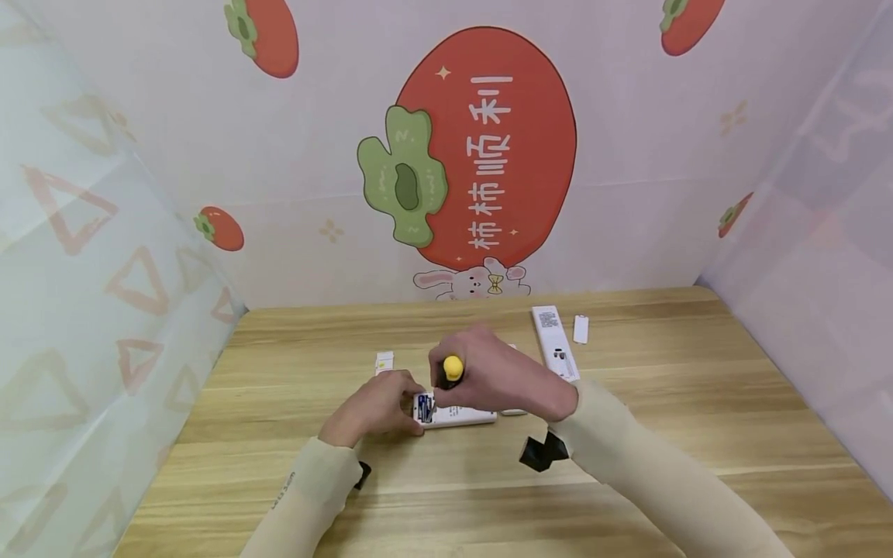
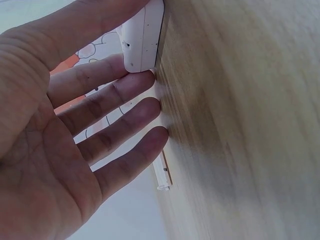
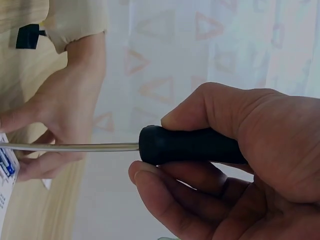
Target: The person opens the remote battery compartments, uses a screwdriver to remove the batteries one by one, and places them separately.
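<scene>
A white remote control [image 1: 466,416] lies back side up on the table, its battery compartment [image 1: 424,408] uncovered with batteries showing. My left hand [image 1: 377,404] pinches its left end between thumb and forefinger; the other fingers extend beside it in the left wrist view, where the remote's end [image 2: 142,37] shows. Over the remote, my right hand [image 1: 498,373] grips a screwdriver [image 3: 192,145] by its black handle, whose yellow butt [image 1: 453,367] faces up. The metal shaft [image 3: 70,147] reaches down to the battery compartment; its tip's exact contact is hard to tell.
Another white remote [image 1: 551,333] lies at the back right, beside a small white cover [image 1: 581,328]. A further white item [image 1: 515,411] is partly hidden behind my right hand. A small white piece [image 1: 384,361] lies behind my left hand. Printed cloth walls enclose the wooden table [image 1: 628,496].
</scene>
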The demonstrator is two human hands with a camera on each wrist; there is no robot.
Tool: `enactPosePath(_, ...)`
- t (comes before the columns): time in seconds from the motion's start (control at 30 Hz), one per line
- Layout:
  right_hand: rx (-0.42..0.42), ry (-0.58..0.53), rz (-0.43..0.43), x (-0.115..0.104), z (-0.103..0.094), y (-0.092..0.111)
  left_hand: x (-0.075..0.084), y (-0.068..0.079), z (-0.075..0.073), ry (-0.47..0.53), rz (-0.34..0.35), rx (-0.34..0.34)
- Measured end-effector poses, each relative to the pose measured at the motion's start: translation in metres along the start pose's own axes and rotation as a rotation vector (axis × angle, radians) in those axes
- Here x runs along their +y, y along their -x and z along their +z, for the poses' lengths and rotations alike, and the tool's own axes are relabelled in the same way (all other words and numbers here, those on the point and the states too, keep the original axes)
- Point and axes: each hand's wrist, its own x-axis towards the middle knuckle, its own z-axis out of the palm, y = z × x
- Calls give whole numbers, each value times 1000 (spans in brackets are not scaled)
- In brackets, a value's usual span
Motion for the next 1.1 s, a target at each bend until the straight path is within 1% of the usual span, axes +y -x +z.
enactPosePath(0.1, 7, 11, -4, -2, 1, 3, 0, 0, 0, -4, 17, 1)
enactPosePath(0.17, 2, -5, 21, -1, 1, 3, 1, 1, -1, -8, 14, 1)
enactPosePath(0.27, -18, -61, 87, 2, -3, 0, 2, 1, -1, -16, -7, -3)
enactPosePath(0.37, -41, -120, 175, 7, -8, -8, 3, 0, -2, -11, -41, -8)
enactPosePath(0.43, -52, -135, 222, 10, -11, -14, 3, 0, -2, -1, -59, -8)
enactPosePath(0.53, -66, -119, 273, 13, -12, -23, 3, -1, -1, 10, -70, -12)
enactPosePath(0.67, -78, -99, 292, 16, -10, -28, 3, -1, 1, 15, -65, -12)
enactPosePath(0.9, -82, -102, 284, 15, -7, -26, 2, -2, 1, 15, -70, -16)
enactPosePath(0.97, -80, -83, 270, 12, -6, -24, 2, -2, 0, 8, -59, -18)
enactPosePath(1.1, -76, -55, 224, 6, -3, -21, 2, -2, -1, -11, -11, -21)
